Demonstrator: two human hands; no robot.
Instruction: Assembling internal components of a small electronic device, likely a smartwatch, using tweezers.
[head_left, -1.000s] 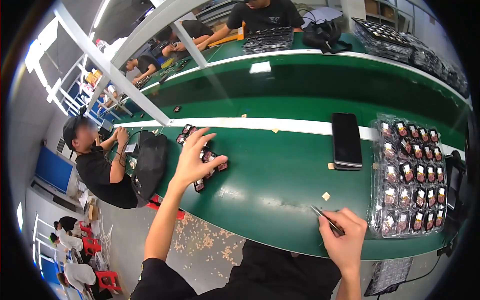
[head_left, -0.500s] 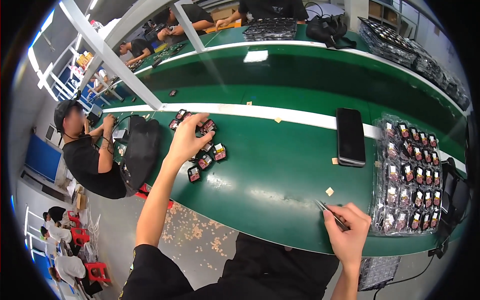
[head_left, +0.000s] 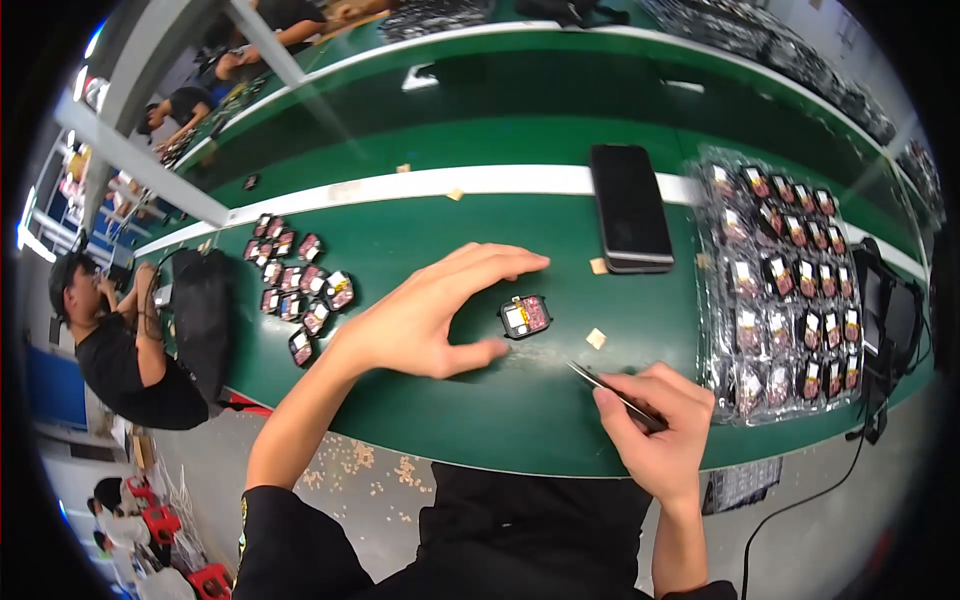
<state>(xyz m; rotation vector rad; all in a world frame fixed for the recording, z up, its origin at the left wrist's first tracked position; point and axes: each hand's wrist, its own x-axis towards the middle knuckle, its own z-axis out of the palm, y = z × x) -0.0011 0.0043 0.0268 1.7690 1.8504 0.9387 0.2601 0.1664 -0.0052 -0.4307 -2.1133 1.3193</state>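
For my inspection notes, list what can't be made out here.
All in the head view:
Lone module: underside, hidden by the bench.
Tweezers: part covered by the right hand.
Far tray stack: cut off by the top edge.
Floor scraps: too small to identify.

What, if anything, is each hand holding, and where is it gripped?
Right hand: tweezers, gripped near the middle, tips free. Left hand: open, holding nothing.
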